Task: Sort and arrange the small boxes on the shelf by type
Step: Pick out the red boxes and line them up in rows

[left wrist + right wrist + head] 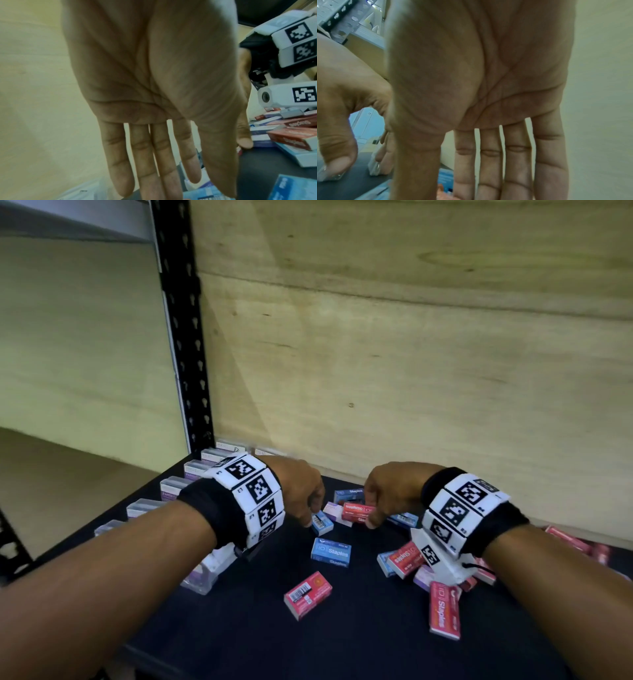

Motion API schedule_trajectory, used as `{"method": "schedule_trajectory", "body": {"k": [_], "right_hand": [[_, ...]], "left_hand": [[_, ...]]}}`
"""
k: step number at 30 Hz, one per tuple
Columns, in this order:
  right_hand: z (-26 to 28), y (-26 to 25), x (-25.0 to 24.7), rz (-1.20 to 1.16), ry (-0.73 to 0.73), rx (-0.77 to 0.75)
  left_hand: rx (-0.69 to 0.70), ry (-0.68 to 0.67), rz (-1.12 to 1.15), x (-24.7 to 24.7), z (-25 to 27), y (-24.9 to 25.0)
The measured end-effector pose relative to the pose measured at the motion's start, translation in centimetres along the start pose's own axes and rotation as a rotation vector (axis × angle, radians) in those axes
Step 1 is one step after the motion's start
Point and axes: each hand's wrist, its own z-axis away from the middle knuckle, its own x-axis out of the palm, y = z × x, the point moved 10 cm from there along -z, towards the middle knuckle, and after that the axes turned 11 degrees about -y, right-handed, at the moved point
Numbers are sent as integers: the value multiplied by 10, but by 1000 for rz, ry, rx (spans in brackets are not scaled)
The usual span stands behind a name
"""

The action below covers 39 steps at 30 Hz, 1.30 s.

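Fingers of left hand (301, 491) and right hand (390, 491) extended, apart; fingertips hidden among small boxes (330, 551) on shelf (342, 645).

Red boxes (307, 595), blue boxes (331, 551), scattered on shelf (359, 645)

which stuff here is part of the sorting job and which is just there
Job:
red staples boxes
blue staples boxes
clear-lidded boxes lined up on the left
left hand
right hand

Just there:
black shelf upright
wooden back panel
wrist bands
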Motion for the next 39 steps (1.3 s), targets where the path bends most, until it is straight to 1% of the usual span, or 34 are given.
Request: {"method": "schedule_trajectory", "body": {"k": [5,8,12,14,18,20,23,26,28,29,31,34,37,39], "right_hand": [[6,17,15,19,-49,19],[6,22,22,19,-76,36],[4,16,18,32,-91,18],[1,9,12,30,-68,-4],[-8,-8,4,28,-35,-41],[-14,-14,5,52,-47,-43],[-21,-20,7,78,-66,-38],[-24,-23,4,86,-64,-32],[-25,-23,4,80,-70,-35],[-24,-23,3,79,-71,-37],[-21,-21,1,76,-66,-37],[-15,-11,-5,34,-42,-40],[-10,5,-10,-17,-30,-41],[-3,19,-13,-34,-18,-23]], "left_hand": [[-1,-10,-83,-3,-13,12],[2,-16,-89,-7,-18,16],[12,-27,-129,-14,-24,18],[-4,-41,-137,-15,-29,13],[-25,-126,-71,-9,-44,5],[-29,-132,-54,-9,-49,4],[-26,-218,-66,-5,-52,5],[-30,-228,-43,-6,-54,5],[-47,-261,-34,0,-59,-2],[-50,-269,-76,4,-60,-4],[-42,-231,-114,2,-60,-7],[-27,-168,-80,-4,-58,-4],[-7,-166,-149,-5,-57,1],[-34,-142,-191,-10,-53,-1]]}}
